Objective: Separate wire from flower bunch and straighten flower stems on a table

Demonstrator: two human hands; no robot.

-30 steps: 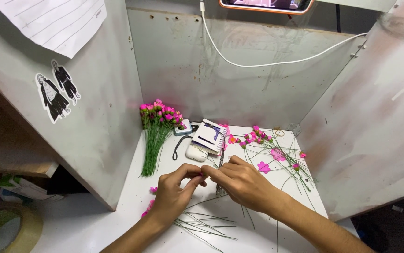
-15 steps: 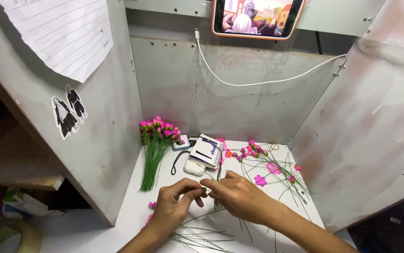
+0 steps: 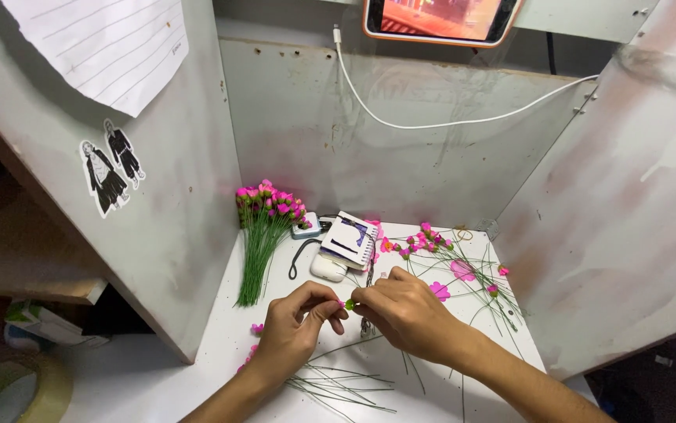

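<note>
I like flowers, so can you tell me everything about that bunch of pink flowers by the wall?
The bunch of flowers looks artificial: many small bright pink blossoms packed together on top of thin, straight green stems. The stems are gathered close and fan slightly toward the bottom. The bunch stands tilted, its heads leaning against the grey left wall, its stem ends resting on the white table. Neither hand touches it; a small white box lies just to its right.
</note>
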